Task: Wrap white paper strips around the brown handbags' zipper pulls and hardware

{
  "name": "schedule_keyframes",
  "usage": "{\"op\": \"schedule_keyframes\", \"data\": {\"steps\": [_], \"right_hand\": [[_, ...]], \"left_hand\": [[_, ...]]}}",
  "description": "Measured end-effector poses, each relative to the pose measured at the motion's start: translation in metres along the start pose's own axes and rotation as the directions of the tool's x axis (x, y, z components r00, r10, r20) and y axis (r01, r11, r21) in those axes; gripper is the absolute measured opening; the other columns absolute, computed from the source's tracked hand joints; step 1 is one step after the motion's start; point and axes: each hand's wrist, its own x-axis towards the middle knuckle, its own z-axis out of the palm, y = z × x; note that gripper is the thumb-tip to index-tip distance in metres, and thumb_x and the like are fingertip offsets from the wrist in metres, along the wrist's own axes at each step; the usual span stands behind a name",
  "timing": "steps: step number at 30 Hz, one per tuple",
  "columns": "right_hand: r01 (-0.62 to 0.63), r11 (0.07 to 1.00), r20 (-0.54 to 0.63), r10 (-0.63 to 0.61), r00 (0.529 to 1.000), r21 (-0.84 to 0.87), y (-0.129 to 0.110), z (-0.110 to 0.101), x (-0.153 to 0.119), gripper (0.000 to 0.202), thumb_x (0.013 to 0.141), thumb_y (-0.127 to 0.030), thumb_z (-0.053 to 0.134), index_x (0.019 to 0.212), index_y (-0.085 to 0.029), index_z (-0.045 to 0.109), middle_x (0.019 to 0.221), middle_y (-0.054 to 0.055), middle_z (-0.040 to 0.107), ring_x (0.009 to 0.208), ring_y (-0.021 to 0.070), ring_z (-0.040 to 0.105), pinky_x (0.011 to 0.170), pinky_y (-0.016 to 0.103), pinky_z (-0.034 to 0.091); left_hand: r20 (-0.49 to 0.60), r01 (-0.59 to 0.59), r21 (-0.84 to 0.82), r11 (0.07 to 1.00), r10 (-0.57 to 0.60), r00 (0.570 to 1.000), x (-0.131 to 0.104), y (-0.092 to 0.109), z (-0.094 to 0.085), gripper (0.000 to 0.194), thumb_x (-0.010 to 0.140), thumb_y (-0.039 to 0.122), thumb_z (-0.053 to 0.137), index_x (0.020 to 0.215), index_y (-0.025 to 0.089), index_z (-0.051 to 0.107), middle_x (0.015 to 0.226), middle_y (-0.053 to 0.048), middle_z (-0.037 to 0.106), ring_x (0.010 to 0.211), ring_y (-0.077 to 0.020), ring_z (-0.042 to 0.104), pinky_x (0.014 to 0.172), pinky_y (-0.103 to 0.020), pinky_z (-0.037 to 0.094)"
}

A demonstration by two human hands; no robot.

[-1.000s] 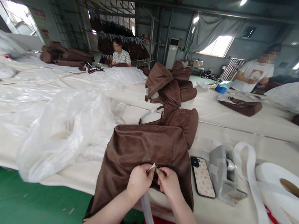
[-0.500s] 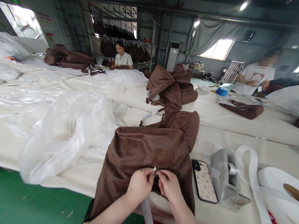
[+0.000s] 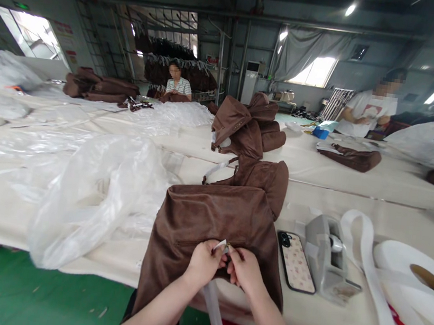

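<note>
A brown leather bag point(image 3: 211, 209) lies at the table's front edge, with a zipper point(image 3: 190, 243) running across its near face. My left hand point(image 3: 203, 264) is closed in a pinch on a white strip point(image 3: 216, 317); one end pokes up past the thumb and the rest hangs below the hand. Close beside it, my right hand point(image 3: 245, 267) pinches at the zipper's right end, where a small gold-coloured zipper pull point(image 3: 227, 245) shows at the fingertips. Both hands' fingertips nearly meet, and part of what lies between them is hidden.
To the right lie a phone point(image 3: 296, 262), a grey tape dispenser point(image 3: 328, 257) and a large white roll point(image 3: 419, 269). Clear plastic bags point(image 3: 85, 193) cover the left. More brown bags point(image 3: 242, 123) are piled behind. Two people point(image 3: 177, 85) work across the table.
The strip's upper end now tilts further over to the right, and my left hand has turned slightly. My right fingers have shifted a little at the zipper. The bag has stayed put.
</note>
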Motion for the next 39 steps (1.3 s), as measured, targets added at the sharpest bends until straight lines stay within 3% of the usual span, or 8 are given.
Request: {"op": "schedule_keyframes", "data": {"steps": [3, 5, 8, 11, 20, 26, 33, 39], "right_hand": [[-0.011, 0.998, 0.011, 0.01, 1.0, 0.055, -0.003, 0.003, 0.003, 0.029, 0.072, -0.046, 0.06, 0.064, -0.019, 0.054, 0.041, -0.006, 0.05, 0.027, 0.0066, 0.039, 0.027, 0.018, 0.019], [-0.012, 0.994, -0.007, 0.013, 1.0, 0.11, -0.004, 0.006, 0.005, 0.028, 0.07, -0.045, 0.06, 0.063, -0.019, 0.054, 0.04, -0.007, 0.049, 0.027, 0.0058, 0.037, 0.028, 0.018, 0.019], [-0.031, 0.979, -0.03, 0.038, 0.999, 0.2, -0.007, 0.008, 0.006, 0.027, 0.068, -0.044, 0.061, 0.061, -0.019, 0.052, 0.04, -0.007, 0.047, 0.027, 0.0049, 0.034, 0.028, 0.018, 0.017], [-0.058, 0.958, -0.032, 0.07, 0.997, 0.281, -0.011, 0.009, 0.006, 0.029, 0.063, -0.043, 0.064, 0.056, -0.018, 0.051, 0.041, -0.006, 0.046, 0.027, 0.0038, 0.03, 0.029, 0.019, 0.014], [-0.114, 0.886, 0.012, 0.122, 0.992, 0.449, -0.02, 0.003, 0.004, 0.038, 0.059, -0.047, 0.067, 0.073, -0.011, 0.066, 0.045, -0.006, 0.047, 0.03, 0.0029, 0.027, 0.032, 0.02, 0.01], [-0.071, 0.885, 0.014, 0.073, 0.997, 0.46, -0.018, 0.002, -0.002, 0.038, 0.063, -0.047, 0.066, 0.08, -0.013, 0.065, 0.042, -0.01, 0.041, 0.029, 0.0024, 0.024, 0.033, 0.02, 0.009], [-0.078, 0.934, 0.056, 0.063, 0.996, 0.348, -0.014, 0.007, -0.003, 0.037, 0.062, -0.049, 0.072, 0.062, -0.014, 0.059, 0.043, -0.003, 0.053, 0.027, 0.0047, 0.035, 0.029, 0.019, 0.013], [-0.075, 0.93, 0.08, 0.05, 0.996, 0.36, -0.016, 0.007, 0.0, 0.039, 0.061, -0.052, 0.072, 0.061, -0.015, 0.059, 0.042, -0.005, 0.051, 0.027, 0.0027, 0.029, 0.03, 0.019, 0.011]], "left_hand": [[-0.007, -0.029, 0.026, 0.999, 0.029, 1.0, -0.002, 0.0, 0.0, 0.025, 0.087, 0.028, 0.046, 0.079, 0.015, 0.065, 0.067, -0.003, 0.069, 0.059, -0.0147, 0.066, 0.056, -0.024, 0.053], [-0.054, -0.128, 0.134, 0.983, 0.136, 0.989, -0.005, 0.0, -0.001, 0.023, 0.087, 0.026, 0.048, 0.078, 0.016, 0.067, 0.069, -0.003, 0.07, 0.064, -0.016, 0.067, 0.063, -0.026, 0.053], [-0.145, -0.301, 0.346, 0.888, 0.368, 0.919, -0.008, -0.001, -0.003, 0.018, 0.085, 0.021, 0.052, 0.082, 0.019, 0.07, 0.082, -0.005, 0.072, 0.078, -0.0185, 0.067, 0.077, -0.03, 0.051], [-0.168, -0.358, 0.404, 0.842, 0.453, 0.876, -0.01, -0.001, -0.004, 0.019, 0.083, 0.015, 0.052, 0.086, 0.02, 0.07, 0.088, -0.005, 0.072, 0.083, -0.0182, 0.066, 0.08, -0.029, 0.05], [-0.102, -0.339, 0.502, 0.796, 0.444, 0.89, -0.014, 0.006, -0.002, 0.024, 0.075, 0.01, 0.056, 0.093, 0.02, 0.068, 0.087, -0.004, 0.07, 0.079, -0.0181, 0.064, 0.073, -0.028, 0.05], [-0.126, -0.293, 0.474, 0.83, 0.394, 0.911, -0.008, 0.009, -0.004, 0.019, 0.085, 0.019, 0.052, 0.087, 0.02, 0.071, 0.083, -0.005, 0.072, 0.077, -0.0171, 0.065, 0.072, -0.027, 0.048], [-0.102, -0.206, 0.284, 0.936, 0.243, 0.965, -0.004, 0.007, -0.009, 0.023, 0.085, 0.021, 0.049, 0.08, 0.019, 0.072, 0.07, -0.001, 0.07, 0.066, -0.0145, 0.065, 0.067, -0.024, 0.049], [-0.144, -0.302, 0.449, 0.841, 0.402, 0.904, -0.012, 0.011, -0.011, 0.02, 0.082, 0.018, 0.052, 0.083, 0.02, 0.073, 0.081, -0.003, 0.069, 0.075, -0.0155, 0.064, 0.075, -0.027, 0.05]]}}
